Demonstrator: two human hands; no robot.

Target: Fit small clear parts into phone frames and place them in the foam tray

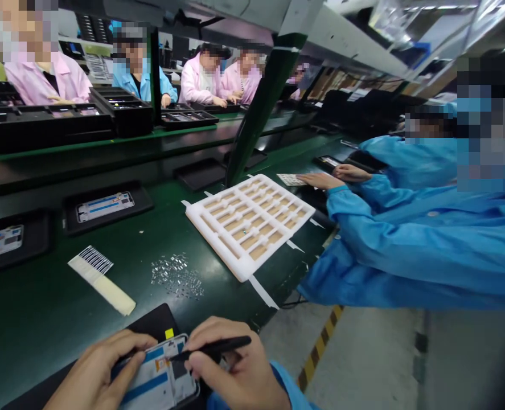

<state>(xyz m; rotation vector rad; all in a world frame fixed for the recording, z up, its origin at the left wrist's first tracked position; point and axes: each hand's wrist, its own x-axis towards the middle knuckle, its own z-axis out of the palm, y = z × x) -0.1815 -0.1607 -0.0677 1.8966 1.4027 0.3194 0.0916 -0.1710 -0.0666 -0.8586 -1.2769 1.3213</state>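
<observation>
At the bottom of the view, a phone (158, 378) with a white and blue film on it lies on a black mat (147, 326). My left hand (101, 370) grips the phone's left edge, with its fingers curled over the side. My right hand (226, 364) pinches a slim black pen-like tool (230, 343), whose tip rests on the phone's face near a small orange label. The fingers hide part of the phone.
A green conveyor bench (64, 319) runs ahead, carrying a white foam tray (247, 222), scattered small metal pieces (177, 276), a barcode strip (94, 267) and phones in black holders (105, 206). A co-worker's blue sleeves (406, 239) reach in from the right.
</observation>
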